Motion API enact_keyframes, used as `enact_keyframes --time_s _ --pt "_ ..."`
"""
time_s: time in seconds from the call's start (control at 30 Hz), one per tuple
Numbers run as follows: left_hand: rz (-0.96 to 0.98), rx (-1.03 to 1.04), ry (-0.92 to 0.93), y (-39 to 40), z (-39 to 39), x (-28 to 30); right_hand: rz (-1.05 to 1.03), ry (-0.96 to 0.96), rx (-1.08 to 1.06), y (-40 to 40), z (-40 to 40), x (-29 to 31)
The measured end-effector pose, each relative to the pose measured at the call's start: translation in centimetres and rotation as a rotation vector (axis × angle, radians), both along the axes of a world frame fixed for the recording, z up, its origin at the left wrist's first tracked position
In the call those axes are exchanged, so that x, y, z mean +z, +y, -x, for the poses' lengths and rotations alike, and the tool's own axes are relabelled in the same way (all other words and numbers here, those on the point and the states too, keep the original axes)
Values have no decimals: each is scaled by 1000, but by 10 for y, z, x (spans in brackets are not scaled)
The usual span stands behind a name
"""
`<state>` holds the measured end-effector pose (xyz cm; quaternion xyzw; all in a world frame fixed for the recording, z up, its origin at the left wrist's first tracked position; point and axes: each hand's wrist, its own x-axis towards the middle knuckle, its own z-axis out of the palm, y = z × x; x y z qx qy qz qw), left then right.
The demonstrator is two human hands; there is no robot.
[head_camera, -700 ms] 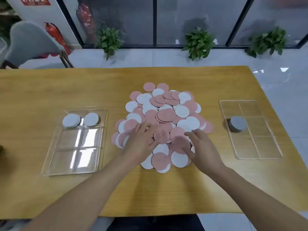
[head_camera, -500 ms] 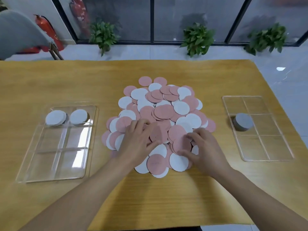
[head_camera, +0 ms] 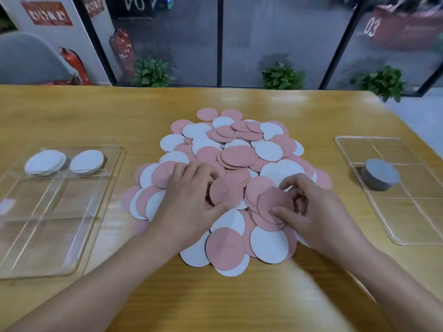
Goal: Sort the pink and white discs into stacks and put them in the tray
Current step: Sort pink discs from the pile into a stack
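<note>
Mixed heap of pink and white discs [head_camera: 236, 149] sat mid-table between two clear trays. Right hand [head_camera: 318, 212] pinched a pink disc [head_camera: 275, 202] at the heap's near edge; left hand [head_camera: 189, 202] curled on another pink disc [head_camera: 225, 191] — grip unclear.

Soft even light; blurred, edges bowed.

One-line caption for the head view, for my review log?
Both hands work a pile of pink and white discs: right hand pinches a pink disc, left hand rests on the pile.
</note>
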<state>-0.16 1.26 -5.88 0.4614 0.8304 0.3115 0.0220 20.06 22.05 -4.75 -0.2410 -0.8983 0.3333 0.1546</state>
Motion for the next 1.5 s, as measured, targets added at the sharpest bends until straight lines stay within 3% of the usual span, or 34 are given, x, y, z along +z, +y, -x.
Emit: enact_keyframes --time_s 0.17,0.33,0.6,0.77,1.0,1.17,1.23,1.33,1.5 --pt "-53 39 -110 0 -6 2 2 124 4 -1 -6 -5" --pt "-181 92 -270 5 -7 15 110 243 68 1 -6 12" --pt "-322 120 -359 18 -12 17 323 345 187 2 0 24" --pt "-365 94 -444 11 -9 7 420 445 124 1 -14 14" --pt "-354 -64 -542 20 -33 24 428 390 159 0 -5 1" --pt "-320 -197 -604 33 -42 28 261 293 118 8 -5 -6" --pt "-304 -195 -578 38 -43 27 215 228 148 10 -8 -9" --pt "-216 -65 -325 47 -36 17 145 194 45 15 -12 -5" --pt "164 -70 -12 57 -35 7 45 89 -57 26 -12 -12"
